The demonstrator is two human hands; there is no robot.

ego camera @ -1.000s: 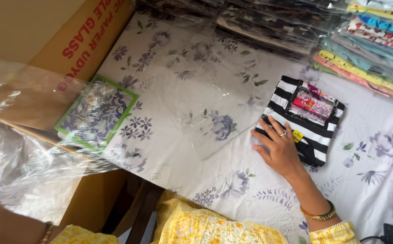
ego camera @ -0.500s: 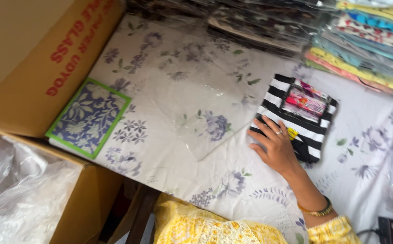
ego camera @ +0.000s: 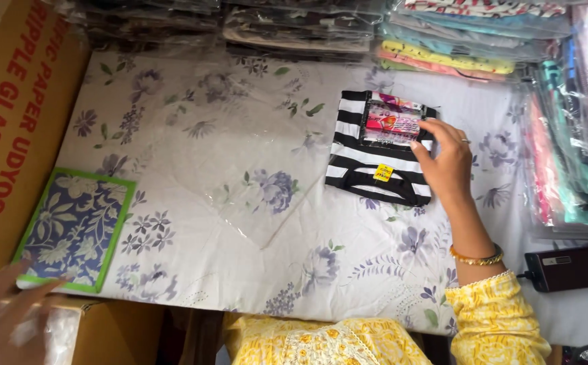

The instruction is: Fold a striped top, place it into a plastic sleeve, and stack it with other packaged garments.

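Head view, near to far. Left hand (ego camera: pixel 3 314) blurred at near left corner of table (ego camera: pixel 348 284), fingers spread, just by blue floral packet (ego camera: pixel 74 230); grip empty. Right hand (ego camera: pixel 446 165) laid on striped folded garment (ego camera: pixel 378 145) toward far right, fingers loose, nothing clamped. Clear bag (ego camera: pixel 226 169) flat mid-table, unfilled; garment seemingly not yet bagged. Bagged stacks (ego camera: pixel 443 40) along far edge.

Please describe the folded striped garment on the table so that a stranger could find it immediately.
Look at the table covered with a white floral cloth. On its right half, in front of the stacks of bagged clothes, lies the folded striped garment, with the right hand touching its right edge. It alone has bold black and white stripes, with a pink card on top.
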